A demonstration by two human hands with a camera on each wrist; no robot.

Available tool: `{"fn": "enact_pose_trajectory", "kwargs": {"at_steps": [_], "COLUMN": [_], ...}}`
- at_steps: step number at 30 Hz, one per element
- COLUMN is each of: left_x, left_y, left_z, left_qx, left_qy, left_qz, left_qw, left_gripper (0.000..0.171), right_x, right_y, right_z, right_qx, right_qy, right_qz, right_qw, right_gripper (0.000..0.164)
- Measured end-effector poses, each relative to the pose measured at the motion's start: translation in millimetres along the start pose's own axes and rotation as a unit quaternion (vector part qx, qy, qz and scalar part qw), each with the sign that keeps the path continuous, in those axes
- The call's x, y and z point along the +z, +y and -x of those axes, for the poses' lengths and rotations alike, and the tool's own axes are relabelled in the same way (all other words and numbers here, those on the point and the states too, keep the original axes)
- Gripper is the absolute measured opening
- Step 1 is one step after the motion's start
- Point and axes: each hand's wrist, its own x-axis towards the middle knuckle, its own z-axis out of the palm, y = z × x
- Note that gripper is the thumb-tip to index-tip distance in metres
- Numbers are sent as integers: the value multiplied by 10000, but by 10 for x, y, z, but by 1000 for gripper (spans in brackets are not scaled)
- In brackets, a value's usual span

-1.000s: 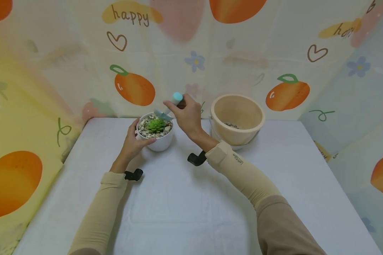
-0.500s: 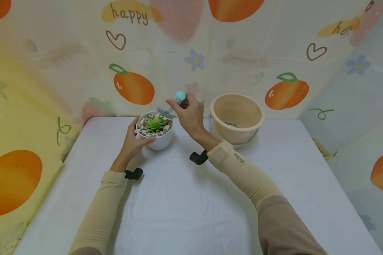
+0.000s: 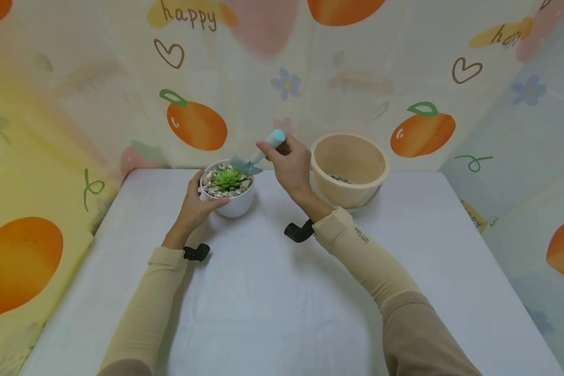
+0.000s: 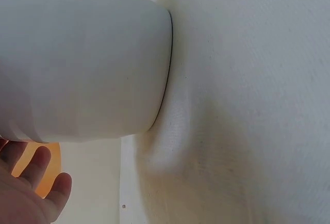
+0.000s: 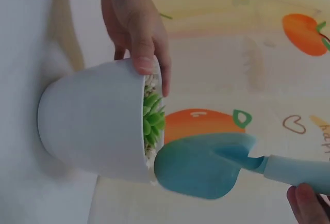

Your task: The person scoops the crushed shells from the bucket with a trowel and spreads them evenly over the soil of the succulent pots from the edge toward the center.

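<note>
A white flowerpot (image 3: 237,204) stands upright at the table's far side, filled with pale pebbles around a green succulent (image 3: 227,178). My left hand (image 3: 198,206) holds the pot by its left side, thumb at the front rim; in the left wrist view some fingertips (image 4: 62,182) stand apart from its wall. My right hand (image 3: 292,163) grips the handle of a light-blue garden trowel (image 3: 246,165). The trowel's blade (image 5: 203,164) is tilted at the pot's right rim, beside the succulent; whether it touches the rim I cannot tell.
A beige bucket (image 3: 350,196) with some gravel (image 3: 340,179) at its bottom stands right of my right hand. White cloth (image 3: 254,292) covers the table. A fruit-printed curtain (image 3: 263,89) hangs right behind the table's far edge.
My right hand has drawn the trowel a little up and to the right, so its blade has shifted from over the pebbles toward the right rim. My left hand stays on the flowerpot.
</note>
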Motion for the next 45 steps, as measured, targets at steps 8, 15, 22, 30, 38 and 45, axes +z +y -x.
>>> {"fn": "enact_pose_trajectory", "kwargs": {"at_steps": [8, 15, 22, 30, 38, 45], "left_x": [-10, -1, 14, -2, 5, -34], "left_y": [30, 22, 6, -11, -5, 19], "left_z": [-18, 4, -5, -8, -19, 2], "left_qx": [-72, -121, -75, -94, -57, -18], "left_qy": [-31, 11, 56, 41, 12, -5], "left_qz": [38, 20, 109, 138, 126, -18], "left_qw": [10000, 9999, 9999, 9999, 9999, 10000], "left_gripper": [110, 110, 108, 110, 110, 109], "right_x": [-130, -270, -429, -591, -733, -832], "right_y": [-2, 14, 18, -30, -1, 9], "right_z": [-138, -173, -223, -270, -331, -354], "right_qx": [993, 1141, 1183, 777, 813, 951], "right_qy": [97, 6, 62, 60, 194, 275], "right_qz": [-1237, -1318, -1393, -1539, -1509, -1480], "right_qw": [9873, 9847, 9831, 9850, 9850, 9840], "right_gripper": [20, 23, 22, 14, 11, 15]}}
